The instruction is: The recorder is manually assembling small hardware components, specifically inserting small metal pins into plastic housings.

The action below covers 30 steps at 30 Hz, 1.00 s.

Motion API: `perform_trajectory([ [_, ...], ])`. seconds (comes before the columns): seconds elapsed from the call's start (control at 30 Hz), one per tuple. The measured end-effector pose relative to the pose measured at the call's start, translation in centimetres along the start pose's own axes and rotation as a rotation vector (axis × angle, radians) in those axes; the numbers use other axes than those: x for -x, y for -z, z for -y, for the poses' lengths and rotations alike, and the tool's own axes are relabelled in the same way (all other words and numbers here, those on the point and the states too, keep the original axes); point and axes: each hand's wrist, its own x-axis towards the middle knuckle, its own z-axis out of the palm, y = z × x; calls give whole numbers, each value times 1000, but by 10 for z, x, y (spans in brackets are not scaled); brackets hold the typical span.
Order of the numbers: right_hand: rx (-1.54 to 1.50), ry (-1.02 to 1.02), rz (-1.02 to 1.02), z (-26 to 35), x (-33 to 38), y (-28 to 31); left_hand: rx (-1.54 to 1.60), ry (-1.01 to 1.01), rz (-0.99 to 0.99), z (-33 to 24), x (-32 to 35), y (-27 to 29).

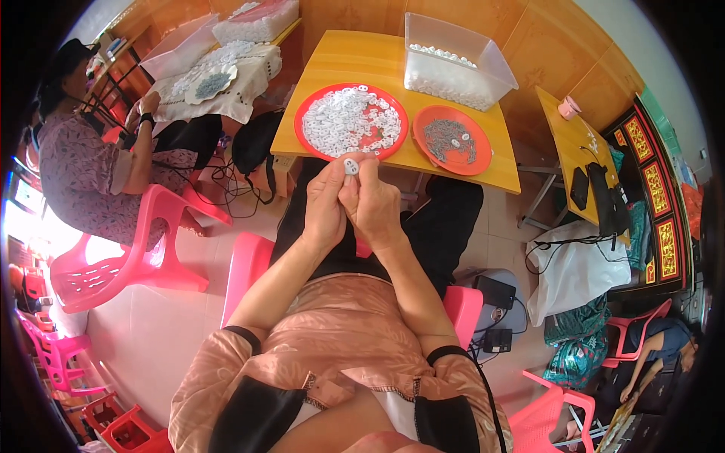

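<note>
I see both hands raised together at frame centre: left hand (323, 202) and right hand (371, 204) share a narrow grip on one small white oval piece (351, 165). At 12 o'clock, the yellow surface (332, 57) carries a red plate of white pieces (351, 121).

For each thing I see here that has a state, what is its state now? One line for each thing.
small white part: pinched between the fingertips of both hands, above the table edge.
left hand: closed on the small white part.
right hand: closed on the small white part.
left red tray: heaped with white parts.
right red tray: holds a thin layer of grey metal pieces.
clear plastic bin: open, partly filled with white parts.
</note>
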Motion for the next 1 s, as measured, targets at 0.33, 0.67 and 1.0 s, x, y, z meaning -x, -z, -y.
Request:
perform_trajectory([
  [0.33, -30, -19, -14, -4, 0, -3, 11, 16, 2, 0, -4, -1],
  [0.67, 310, -183, 356, -9, 1, 20, -601, -63, -42, 24, -24, 44],
  [1.0, 136, -46, 221, 41, -14, 55, -1085, 412, 484, -32, -141, 8],
])
